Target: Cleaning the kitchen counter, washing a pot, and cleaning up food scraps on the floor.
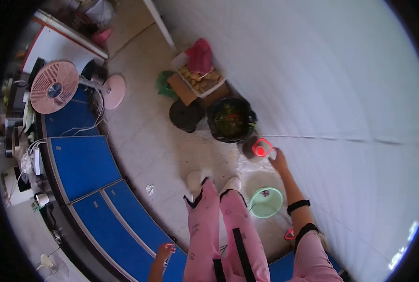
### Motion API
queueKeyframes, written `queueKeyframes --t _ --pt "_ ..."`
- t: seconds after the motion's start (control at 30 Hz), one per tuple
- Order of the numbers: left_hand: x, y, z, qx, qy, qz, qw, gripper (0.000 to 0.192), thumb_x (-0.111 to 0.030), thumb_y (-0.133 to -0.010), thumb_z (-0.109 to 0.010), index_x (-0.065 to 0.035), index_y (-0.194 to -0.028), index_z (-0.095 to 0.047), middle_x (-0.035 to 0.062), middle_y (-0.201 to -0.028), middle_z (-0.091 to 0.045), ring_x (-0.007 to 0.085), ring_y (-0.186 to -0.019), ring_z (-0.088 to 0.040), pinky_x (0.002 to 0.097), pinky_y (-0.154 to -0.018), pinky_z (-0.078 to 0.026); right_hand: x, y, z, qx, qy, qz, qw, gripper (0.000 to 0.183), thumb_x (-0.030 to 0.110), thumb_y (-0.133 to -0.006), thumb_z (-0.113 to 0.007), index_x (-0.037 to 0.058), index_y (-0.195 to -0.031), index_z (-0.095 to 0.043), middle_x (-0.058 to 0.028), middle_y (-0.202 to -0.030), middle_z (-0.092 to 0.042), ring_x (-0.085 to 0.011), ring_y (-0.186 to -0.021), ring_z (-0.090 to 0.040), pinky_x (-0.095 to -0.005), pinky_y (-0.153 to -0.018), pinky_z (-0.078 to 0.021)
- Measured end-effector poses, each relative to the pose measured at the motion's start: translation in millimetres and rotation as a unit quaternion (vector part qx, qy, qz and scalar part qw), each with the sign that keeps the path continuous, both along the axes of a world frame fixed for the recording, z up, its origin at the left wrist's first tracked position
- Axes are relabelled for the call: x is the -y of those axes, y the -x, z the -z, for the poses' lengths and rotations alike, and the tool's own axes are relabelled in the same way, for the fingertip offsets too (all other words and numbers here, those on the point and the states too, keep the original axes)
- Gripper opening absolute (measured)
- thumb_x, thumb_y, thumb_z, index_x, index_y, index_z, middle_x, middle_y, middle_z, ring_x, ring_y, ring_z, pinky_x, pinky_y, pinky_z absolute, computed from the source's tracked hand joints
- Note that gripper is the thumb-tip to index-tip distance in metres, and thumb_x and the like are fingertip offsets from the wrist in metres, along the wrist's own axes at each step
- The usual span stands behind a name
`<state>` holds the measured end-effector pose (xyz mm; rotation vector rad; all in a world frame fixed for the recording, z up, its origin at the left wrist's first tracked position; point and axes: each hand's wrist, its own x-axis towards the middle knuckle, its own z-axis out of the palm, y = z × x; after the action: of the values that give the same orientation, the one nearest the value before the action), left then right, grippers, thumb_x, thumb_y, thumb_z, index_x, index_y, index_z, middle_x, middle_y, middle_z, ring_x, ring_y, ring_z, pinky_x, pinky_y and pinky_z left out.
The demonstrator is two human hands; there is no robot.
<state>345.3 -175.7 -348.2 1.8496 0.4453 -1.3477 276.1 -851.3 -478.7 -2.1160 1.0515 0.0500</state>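
My right hand (279,160) reaches down beside the wall to a plastic jug (253,155) with a bright red cap (260,151) and red handle (268,143). Its fingertips are at the handle's edge; whether they grip it is unclear. The jug stands on the floor beside a bin (232,139) lined with a black bag and holding green and red scraps. Over by the blue cabinet fronts (124,225), my left hand (165,251) has loosely bent fingers and nothing visible in it.
A light green basin (267,202) sits on the floor near my feet. Beyond the bin are a dark round container (186,114) and a white crate (213,90) of potato-like produce. A pink fan (55,87) stands left by the cabinets. The white wall (336,105) bounds the right side.
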Motion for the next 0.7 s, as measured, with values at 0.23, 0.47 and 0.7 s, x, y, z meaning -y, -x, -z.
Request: queueKeyframes --t 0.23,0.47,0.7 --pt "10 -12 7 -0.059 -0.039 0.040 0.997 0.022 -0.013 -0.089 -0.045 0.0016 -0.103 -0.052 0.0158 -0.085 -0.061 0.0226 -0.074 -0.062 0.0313 -0.068 -0.052 24 -51 58 -0.180 0.115 -0.045 0.976 0.048 0.036 -0.069 -0.066 -0.0002 -0.096 -0.051 -0.0219 -0.101 -0.054 -0.0364 -0.092 -0.052 -0.0424 -0.074 -0.0433" --pt "26 -51 7 -0.089 -0.070 0.082 0.990 0.023 -0.017 -0.089 -0.043 0.0002 -0.101 -0.053 0.0128 -0.085 -0.062 0.0212 -0.073 -0.062 0.0322 -0.067 -0.051 -75 -45 45 -0.112 -0.010 0.087 0.990 0.041 0.044 -0.079 -0.054 0.0046 -0.079 -0.062 -0.0197 -0.073 -0.061 -0.0343 -0.069 -0.060 -0.0448 -0.061 -0.0453" --pt "36 -138 52 -0.040 -0.023 0.052 0.998 0.022 -0.016 -0.086 -0.047 -0.0005 -0.100 -0.054 0.0114 -0.081 -0.061 0.0187 -0.071 -0.061 0.0281 -0.062 -0.049 -166 22 -101 -0.106 -0.130 0.304 0.938 0.033 0.033 -0.075 -0.057 0.0034 -0.086 -0.064 -0.0182 -0.072 -0.061 -0.0270 -0.067 -0.061 -0.0367 -0.063 -0.0460"
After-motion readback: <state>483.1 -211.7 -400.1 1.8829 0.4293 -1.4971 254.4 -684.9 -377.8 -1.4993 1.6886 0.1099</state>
